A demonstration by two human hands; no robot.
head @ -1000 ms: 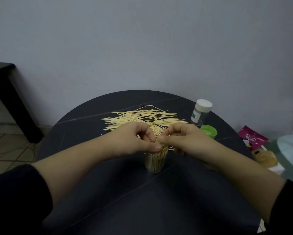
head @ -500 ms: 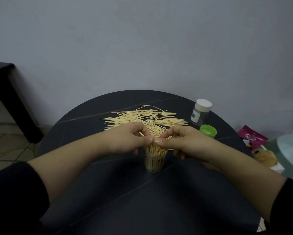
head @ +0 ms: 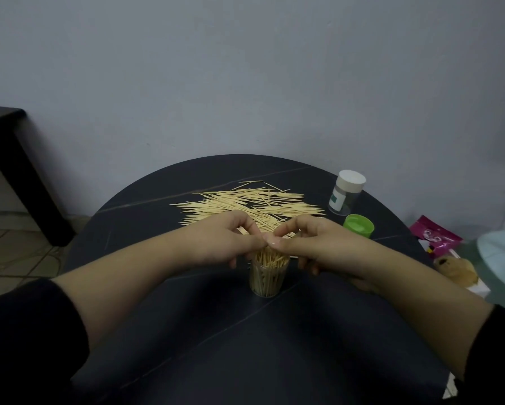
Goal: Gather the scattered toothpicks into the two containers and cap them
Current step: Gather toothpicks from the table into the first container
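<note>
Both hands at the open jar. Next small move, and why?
Probably ease the standing toothpicks down and together: left hand and right hand pinch at their tops, which fan out above the rim of the clear container. They likely need settling before the green cap fits. A loose pile lies behind.

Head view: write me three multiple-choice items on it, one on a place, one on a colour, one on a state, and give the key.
1. Where does the loose green cap lie?
A) under the table
B) on the table, right of the toothpick pile
C) on the floor tiles

2. The far container wears a lid of what colour?
A) red
B) white
C) black

3. How does the near container stand?
A) capped, empty
B) on its side
C) upright, uncapped, packed with toothpicks

Key: 1 B, it lies on the tabletop beside the pile, near the far container; 2 B, the lid is plainly white; 3 C, toothpick tips stick out of its open top.
</note>
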